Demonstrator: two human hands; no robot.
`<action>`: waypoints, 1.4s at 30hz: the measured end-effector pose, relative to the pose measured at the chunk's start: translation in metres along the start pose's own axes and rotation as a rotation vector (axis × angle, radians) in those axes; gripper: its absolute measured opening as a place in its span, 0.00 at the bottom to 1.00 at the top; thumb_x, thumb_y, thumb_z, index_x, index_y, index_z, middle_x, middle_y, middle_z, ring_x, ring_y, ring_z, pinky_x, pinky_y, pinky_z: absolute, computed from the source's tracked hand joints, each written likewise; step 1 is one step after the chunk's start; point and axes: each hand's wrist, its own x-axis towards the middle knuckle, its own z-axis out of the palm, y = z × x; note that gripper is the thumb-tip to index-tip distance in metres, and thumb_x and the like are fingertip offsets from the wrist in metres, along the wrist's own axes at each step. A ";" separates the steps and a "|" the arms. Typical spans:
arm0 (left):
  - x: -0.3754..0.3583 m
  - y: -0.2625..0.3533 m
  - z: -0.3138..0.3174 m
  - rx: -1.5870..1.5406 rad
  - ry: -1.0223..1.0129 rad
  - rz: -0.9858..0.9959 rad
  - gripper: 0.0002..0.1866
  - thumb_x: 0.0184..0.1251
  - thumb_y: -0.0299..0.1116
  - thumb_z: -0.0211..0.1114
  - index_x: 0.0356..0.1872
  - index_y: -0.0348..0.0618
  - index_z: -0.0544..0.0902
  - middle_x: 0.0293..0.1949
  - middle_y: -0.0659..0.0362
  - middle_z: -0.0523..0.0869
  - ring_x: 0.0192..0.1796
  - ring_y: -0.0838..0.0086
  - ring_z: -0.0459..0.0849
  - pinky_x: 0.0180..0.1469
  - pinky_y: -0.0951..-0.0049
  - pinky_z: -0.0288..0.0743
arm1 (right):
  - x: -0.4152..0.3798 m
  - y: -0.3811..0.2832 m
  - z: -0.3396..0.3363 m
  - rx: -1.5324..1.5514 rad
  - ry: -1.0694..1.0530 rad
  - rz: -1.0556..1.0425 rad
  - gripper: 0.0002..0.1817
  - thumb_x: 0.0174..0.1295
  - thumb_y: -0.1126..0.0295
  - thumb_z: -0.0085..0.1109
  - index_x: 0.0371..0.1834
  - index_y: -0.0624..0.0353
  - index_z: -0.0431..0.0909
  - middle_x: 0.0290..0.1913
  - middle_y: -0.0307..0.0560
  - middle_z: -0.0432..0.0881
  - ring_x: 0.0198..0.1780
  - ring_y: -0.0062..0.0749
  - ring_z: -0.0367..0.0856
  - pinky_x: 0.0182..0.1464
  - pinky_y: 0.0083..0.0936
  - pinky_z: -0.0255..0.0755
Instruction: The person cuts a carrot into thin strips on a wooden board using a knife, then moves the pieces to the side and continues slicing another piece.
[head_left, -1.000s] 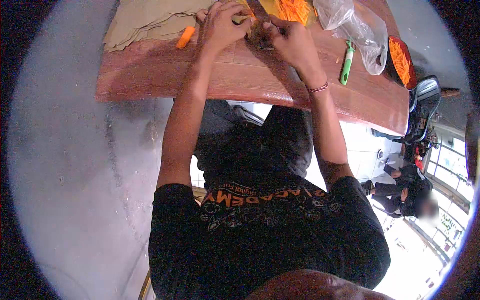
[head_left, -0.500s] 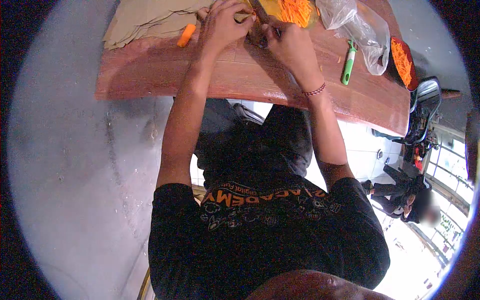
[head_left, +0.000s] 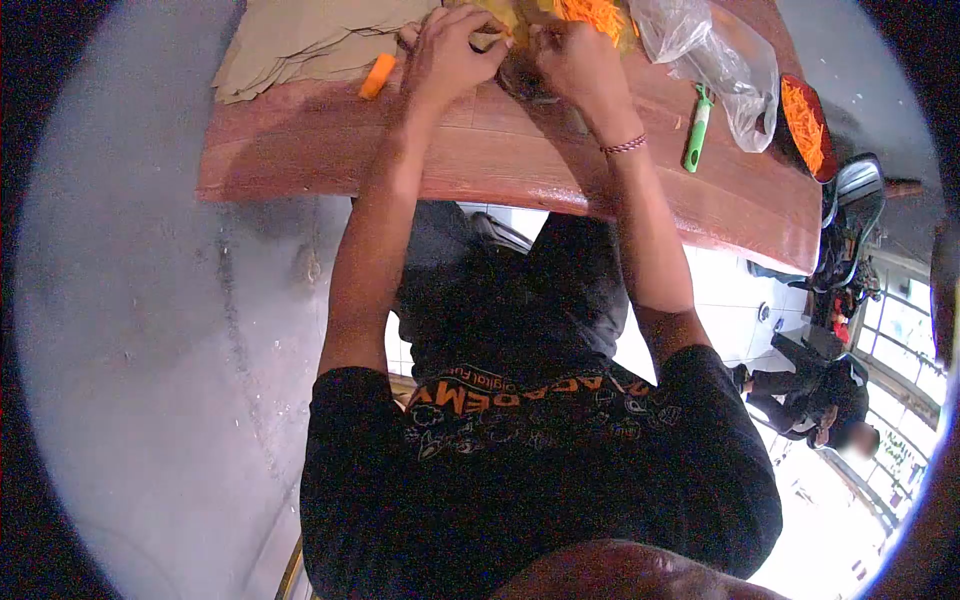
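At the table's far side, my left hand (head_left: 455, 55) is closed, its bent fingers and thumb pressing a small orange carrot piece (head_left: 507, 36) on a yellowish board (head_left: 512, 12). Just right of it, my right hand (head_left: 585, 65) is curled in a grip. A dark knife blade showed in that grip a moment earlier; now the fingers mostly hide it. A heap of carrot strips (head_left: 592, 18) lies on the board beyond my right hand. Left of my left hand, a thick carrot chunk (head_left: 377, 76) rests on the table.
Brown cardboard sheets (head_left: 300, 45) cover the table's far left. To the right lie a green-and-white peeler (head_left: 698, 130) and a clear plastic bag (head_left: 725, 60). A dark red dish of carrot strips (head_left: 803, 125) stands at the right edge. Another person (head_left: 815, 400) sits farther off.
My right hand has shifted slightly, and the knife blade that showed between my hands is now barely visible. My left hand stays nearly in place with its fingers still bent.
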 end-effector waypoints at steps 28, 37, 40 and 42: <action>0.008 0.012 -0.016 -0.104 -0.083 0.140 0.10 0.58 0.41 0.71 0.34 0.48 0.86 0.42 0.61 0.87 0.50 0.61 0.83 0.55 0.60 0.72 | -0.031 -0.014 -0.012 0.078 -0.066 0.034 0.17 0.68 0.57 0.51 0.48 0.55 0.83 0.32 0.66 0.83 0.37 0.64 0.83 0.42 0.53 0.77; 0.002 0.019 -0.018 -0.018 -0.086 0.036 0.12 0.57 0.43 0.72 0.38 0.49 0.87 0.48 0.59 0.87 0.53 0.58 0.82 0.58 0.60 0.72 | -0.030 -0.023 -0.014 0.015 -0.054 -0.016 0.18 0.67 0.57 0.52 0.41 0.61 0.83 0.29 0.66 0.82 0.35 0.64 0.83 0.41 0.53 0.78; 0.001 0.017 -0.016 -0.026 0.030 0.146 0.12 0.57 0.44 0.71 0.39 0.52 0.88 0.49 0.61 0.88 0.53 0.59 0.81 0.57 0.57 0.70 | -0.026 -0.013 0.000 -0.042 -0.050 -0.024 0.14 0.65 0.62 0.54 0.47 0.56 0.82 0.30 0.68 0.80 0.36 0.65 0.81 0.37 0.51 0.76; -0.002 0.022 -0.020 0.059 0.024 0.114 0.13 0.58 0.47 0.71 0.39 0.55 0.88 0.50 0.62 0.88 0.52 0.61 0.81 0.55 0.55 0.66 | -0.024 -0.011 0.001 -0.050 -0.064 -0.022 0.14 0.65 0.61 0.54 0.47 0.57 0.82 0.30 0.68 0.80 0.36 0.65 0.81 0.37 0.51 0.76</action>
